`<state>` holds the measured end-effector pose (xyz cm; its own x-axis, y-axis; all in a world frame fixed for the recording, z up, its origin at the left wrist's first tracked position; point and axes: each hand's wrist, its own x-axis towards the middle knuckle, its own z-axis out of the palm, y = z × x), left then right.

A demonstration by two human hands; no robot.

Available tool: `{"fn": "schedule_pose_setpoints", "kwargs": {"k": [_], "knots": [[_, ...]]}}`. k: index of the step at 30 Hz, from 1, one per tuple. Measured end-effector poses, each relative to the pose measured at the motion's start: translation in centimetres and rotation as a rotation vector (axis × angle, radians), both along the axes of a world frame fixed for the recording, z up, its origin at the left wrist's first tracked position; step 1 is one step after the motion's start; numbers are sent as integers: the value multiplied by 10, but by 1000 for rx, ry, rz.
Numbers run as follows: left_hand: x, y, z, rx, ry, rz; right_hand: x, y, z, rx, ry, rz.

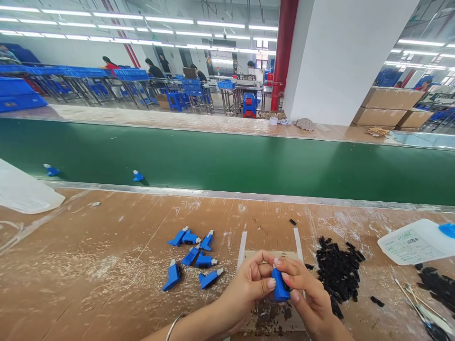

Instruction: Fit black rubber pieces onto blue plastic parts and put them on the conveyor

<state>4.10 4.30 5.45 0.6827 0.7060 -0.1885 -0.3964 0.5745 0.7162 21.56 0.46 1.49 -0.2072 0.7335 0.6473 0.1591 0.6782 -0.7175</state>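
Observation:
Both hands meet low in the middle of the view over a worn wooden bench [106, 265]. My left hand [250, 284] and my right hand [307, 296] are both closed on one small blue plastic part [280, 288], pinching it between thumbs and fingertips. Several more blue parts [195, 258] with white tips lie loose on the bench to the left of my hands. A heap of small black pieces [339, 272] lies just to the right. Beneath my hands sits a pale card [249, 255] flanked by two white strips.
A green conveyor belt [249, 163] runs across behind the bench, carrying two blue parts [138, 176] at its left. A white plastic bag [21, 192] lies at far left, a labelled white bag [415, 241] and more black pieces at right. Other people work at distant tables.

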Motion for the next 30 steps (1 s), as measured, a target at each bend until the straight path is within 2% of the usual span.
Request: {"fn": "schedule_pose_setpoints", "kwargs": {"k": [6,10,16,24,27,30], "knots": [[-1,-1,-1,15,8,11,1,1,3,170,-196,-91],[-1,-2,-2,44,8,26,1,2,2,229,-272,-124],[0,-2,2,31,66,33,5,1,-5,153,-334,-106],[2,-5,3,95,190,104,2,-4,-10,166,-500,-151],[3,-5,-1,148,185,67,-4,-6,-6,90,-469,-127],[3,1,-10,208,203,48,-7,-7,2,-69,-329,-26]]}}
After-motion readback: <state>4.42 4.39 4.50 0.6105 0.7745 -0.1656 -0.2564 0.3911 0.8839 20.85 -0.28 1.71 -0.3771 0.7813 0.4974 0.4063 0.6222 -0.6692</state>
